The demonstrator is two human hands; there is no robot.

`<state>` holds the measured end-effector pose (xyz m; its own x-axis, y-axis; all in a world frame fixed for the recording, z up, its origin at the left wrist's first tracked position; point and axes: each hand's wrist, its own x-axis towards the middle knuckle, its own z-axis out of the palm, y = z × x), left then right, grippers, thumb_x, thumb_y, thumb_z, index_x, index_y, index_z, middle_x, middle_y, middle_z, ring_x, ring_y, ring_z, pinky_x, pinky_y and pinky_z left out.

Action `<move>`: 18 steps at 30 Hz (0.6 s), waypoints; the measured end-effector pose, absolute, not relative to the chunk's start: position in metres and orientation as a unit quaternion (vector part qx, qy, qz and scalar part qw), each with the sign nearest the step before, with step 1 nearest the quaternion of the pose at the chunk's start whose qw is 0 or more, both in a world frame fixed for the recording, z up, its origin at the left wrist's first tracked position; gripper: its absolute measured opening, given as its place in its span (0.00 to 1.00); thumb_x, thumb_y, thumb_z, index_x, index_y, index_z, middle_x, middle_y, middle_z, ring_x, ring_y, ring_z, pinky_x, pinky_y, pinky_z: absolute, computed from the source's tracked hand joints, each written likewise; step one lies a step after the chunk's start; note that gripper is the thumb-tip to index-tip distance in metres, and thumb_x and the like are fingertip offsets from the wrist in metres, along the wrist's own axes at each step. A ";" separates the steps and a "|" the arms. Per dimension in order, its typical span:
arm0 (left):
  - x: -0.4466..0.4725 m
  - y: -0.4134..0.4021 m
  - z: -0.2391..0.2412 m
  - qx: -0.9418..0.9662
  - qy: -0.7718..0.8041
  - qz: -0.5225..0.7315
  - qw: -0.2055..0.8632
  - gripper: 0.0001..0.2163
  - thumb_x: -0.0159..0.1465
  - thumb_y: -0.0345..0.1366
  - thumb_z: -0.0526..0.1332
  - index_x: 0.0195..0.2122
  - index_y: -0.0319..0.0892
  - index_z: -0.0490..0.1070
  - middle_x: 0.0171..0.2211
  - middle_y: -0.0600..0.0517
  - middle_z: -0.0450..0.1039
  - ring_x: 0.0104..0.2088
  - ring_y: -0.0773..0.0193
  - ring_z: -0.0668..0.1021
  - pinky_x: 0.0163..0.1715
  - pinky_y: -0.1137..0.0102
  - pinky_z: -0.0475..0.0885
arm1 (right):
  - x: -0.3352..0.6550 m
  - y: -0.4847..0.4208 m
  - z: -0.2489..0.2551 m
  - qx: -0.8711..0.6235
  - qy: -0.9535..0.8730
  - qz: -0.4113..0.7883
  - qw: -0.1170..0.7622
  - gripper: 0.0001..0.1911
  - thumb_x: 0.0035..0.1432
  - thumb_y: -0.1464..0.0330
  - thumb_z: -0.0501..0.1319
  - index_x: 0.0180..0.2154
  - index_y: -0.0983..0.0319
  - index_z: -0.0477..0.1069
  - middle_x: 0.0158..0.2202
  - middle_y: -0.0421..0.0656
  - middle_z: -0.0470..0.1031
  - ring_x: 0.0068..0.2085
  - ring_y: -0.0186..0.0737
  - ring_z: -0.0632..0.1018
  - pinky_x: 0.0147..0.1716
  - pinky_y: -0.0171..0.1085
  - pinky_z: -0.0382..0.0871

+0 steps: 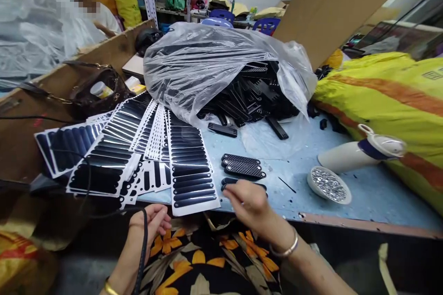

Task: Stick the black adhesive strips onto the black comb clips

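Observation:
At the table's front edge, my right hand is closed, thumb and fingertips pinched together. It is over the left end of a smooth black strip-like piece; whatever is between the fingertips is hidden. Just behind lies a small row of black handle-like pieces with a mesh pattern. My left hand hovers in front of the edge with loosely curled fingers and nothing visible in it. A black cable passes over its wrist. Nearest to it is a white sheet of glossy black oblong stickers, one of several fanned out.
A clear plastic bag spills black pieces at the back. On the right are a bowl of small metal parts, a lying white bottle and a yellow sack. A handbag and another person are on the left.

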<state>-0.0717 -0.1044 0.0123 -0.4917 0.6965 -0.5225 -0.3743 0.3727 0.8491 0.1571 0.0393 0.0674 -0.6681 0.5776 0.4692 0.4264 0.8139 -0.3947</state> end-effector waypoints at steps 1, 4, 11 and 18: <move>-0.071 -0.105 0.010 0.114 0.666 0.540 0.502 0.16 0.47 0.43 0.71 0.29 0.35 0.76 0.20 0.50 0.76 0.20 0.65 0.78 0.17 0.76 0.69 | 0.164 0.051 0.062 -0.312 -0.894 0.131 0.295 0.12 0.64 0.72 0.56 0.31 0.62 0.76 0.23 0.43 0.75 0.24 0.35 0.73 0.26 0.34 0.64; -0.068 -0.103 0.005 0.102 0.655 0.527 0.532 0.17 0.48 0.46 0.71 0.28 0.34 0.77 0.21 0.49 0.76 0.20 0.65 0.78 0.17 0.77 0.68 | 0.175 0.080 0.048 -0.399 -0.883 0.144 0.202 0.14 0.64 0.66 0.57 0.29 0.61 0.77 0.25 0.42 0.78 0.25 0.36 0.76 0.27 0.34 0.63; -0.052 -0.098 -0.003 0.103 0.637 0.531 0.550 0.20 0.48 0.49 0.72 0.27 0.34 0.76 0.21 0.48 0.77 0.19 0.66 0.78 0.16 0.79 0.68 | 0.170 0.090 0.040 -0.455 -0.885 0.093 0.034 0.20 0.62 0.61 0.57 0.21 0.61 0.73 0.18 0.41 0.74 0.22 0.35 0.72 0.24 0.35 0.53; -0.052 -0.094 0.001 0.094 0.592 0.535 0.596 0.20 0.49 0.50 0.72 0.24 0.35 0.75 0.22 0.47 0.78 0.20 0.66 0.79 0.17 0.79 0.68 | 0.172 0.088 0.036 -0.438 -0.893 0.076 0.066 0.16 0.62 0.67 0.53 0.24 0.61 0.72 0.21 0.44 0.76 0.24 0.40 0.75 0.25 0.36 0.57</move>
<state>-0.0521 -0.0941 0.0011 -0.2726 0.7487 -0.6043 -0.5259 0.4100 0.7452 0.1720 0.0882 0.0360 -0.6073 0.7928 0.0515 0.7728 0.6045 -0.1933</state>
